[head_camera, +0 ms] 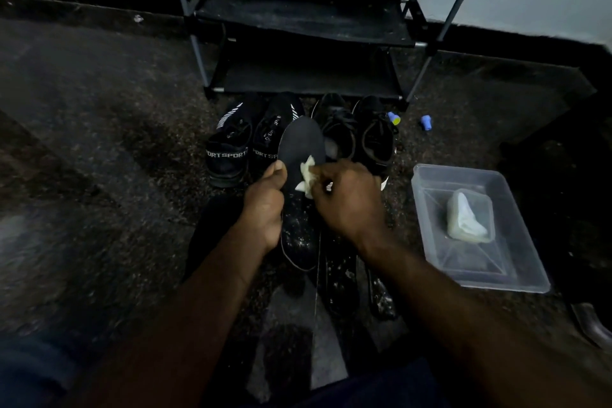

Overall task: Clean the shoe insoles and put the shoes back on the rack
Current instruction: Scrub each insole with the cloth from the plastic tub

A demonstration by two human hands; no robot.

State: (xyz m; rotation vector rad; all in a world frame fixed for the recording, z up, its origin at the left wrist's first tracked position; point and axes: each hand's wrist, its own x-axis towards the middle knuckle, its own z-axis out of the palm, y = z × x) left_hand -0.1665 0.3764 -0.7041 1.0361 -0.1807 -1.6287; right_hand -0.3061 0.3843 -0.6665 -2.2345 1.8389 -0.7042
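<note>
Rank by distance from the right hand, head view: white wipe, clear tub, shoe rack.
1. white wipe: pinched in the right hand, pressed on the insole.
2. clear tub: on the floor to the hand's right.
3. shoe rack: straight ahead, farthest back.

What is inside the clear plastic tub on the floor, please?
The tub holds a small translucent container with a pale folded cloth in it; anything beneath the cloth is hidden.
</note>
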